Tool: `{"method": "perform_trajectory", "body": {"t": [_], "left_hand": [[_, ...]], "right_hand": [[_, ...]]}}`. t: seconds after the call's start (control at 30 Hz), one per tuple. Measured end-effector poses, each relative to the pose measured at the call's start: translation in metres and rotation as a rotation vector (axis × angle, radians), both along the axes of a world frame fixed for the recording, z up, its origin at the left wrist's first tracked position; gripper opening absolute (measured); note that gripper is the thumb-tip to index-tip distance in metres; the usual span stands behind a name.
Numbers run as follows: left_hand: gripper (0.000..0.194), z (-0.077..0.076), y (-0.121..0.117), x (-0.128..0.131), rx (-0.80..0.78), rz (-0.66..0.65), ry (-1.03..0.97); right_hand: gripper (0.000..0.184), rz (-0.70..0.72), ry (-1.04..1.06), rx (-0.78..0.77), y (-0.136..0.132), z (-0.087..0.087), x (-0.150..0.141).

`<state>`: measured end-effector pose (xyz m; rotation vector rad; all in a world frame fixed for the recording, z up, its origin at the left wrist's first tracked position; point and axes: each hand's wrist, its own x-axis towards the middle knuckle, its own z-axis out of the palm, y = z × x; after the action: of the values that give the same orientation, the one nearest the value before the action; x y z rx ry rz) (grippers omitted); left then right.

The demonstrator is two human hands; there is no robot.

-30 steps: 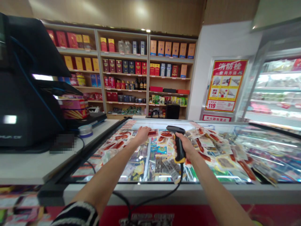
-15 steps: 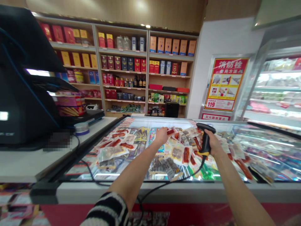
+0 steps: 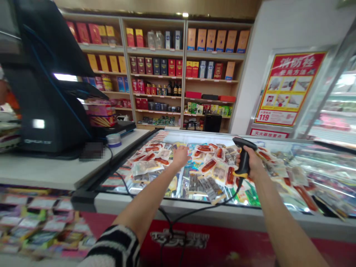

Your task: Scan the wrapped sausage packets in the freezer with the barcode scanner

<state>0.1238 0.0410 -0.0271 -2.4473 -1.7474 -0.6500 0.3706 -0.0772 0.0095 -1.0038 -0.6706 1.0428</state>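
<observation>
My right hand [image 3: 254,163] is wrapped round the grip of a black and yellow barcode scanner [image 3: 244,157], held above the glass-topped freezer [image 3: 172,135]. From the scanner's base a dark cable runs down and left over the front edge. My left hand [image 3: 180,155] hovers over the middle of the glass, fingers apart, with nothing seen in it. Right of it lie vacuum-packed sausages [image 3: 208,166] in several clear packets. Another group of sausage packets [image 3: 162,161] is spread on the left. Grey-brown packets [image 3: 207,185] lie near the front.
At left a black checkout terminal [image 3: 41,92] stands on a white counter [image 3: 55,172]. On that counter is a tape roll [image 3: 114,140]. Shelves of boxed bottles [image 3: 155,66] line the back wall. A red fire-hydrant poster [image 3: 289,89] hangs at right, near a lit display fridge [image 3: 338,107].
My left hand moved right with a sausage packet, let it go among the others, then came back left, open. The scanner moved right in my right hand. The view has shifted.
</observation>
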Motion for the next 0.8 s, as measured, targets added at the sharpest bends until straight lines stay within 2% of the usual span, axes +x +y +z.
{"method": "perform_trajectory", "body": {"t": [0.13, 0.23, 0.37, 0.63, 0.8], "left_hand": [[0.041, -0.003, 0.006, -0.078, -0.079, 0.286, -0.012], [0.048, -0.009, 0.012, -0.102, -0.150, 0.377, -0.019], [0.055, -0.012, 0.025, -0.098, -0.186, 0.372, -0.048], [0.032, -0.013, 0.042, -0.096, -0.191, 0.369, -0.140], [0.032, -0.013, 0.051, -0.102, -0.229, 0.405, -0.169]], "right_hand": [[0.020, 0.056, -0.012, -0.008, 0.010, 0.001, -0.028], [0.021, 0.123, -0.029, 0.008, 0.013, 0.001, -0.045], [0.022, 0.187, -0.048, 0.010, 0.011, 0.003, -0.061], [0.025, 0.334, -0.066, -0.053, 0.015, -0.002, -0.105], [0.025, 0.357, -0.089, -0.065, 0.019, -0.006, -0.119]]}}
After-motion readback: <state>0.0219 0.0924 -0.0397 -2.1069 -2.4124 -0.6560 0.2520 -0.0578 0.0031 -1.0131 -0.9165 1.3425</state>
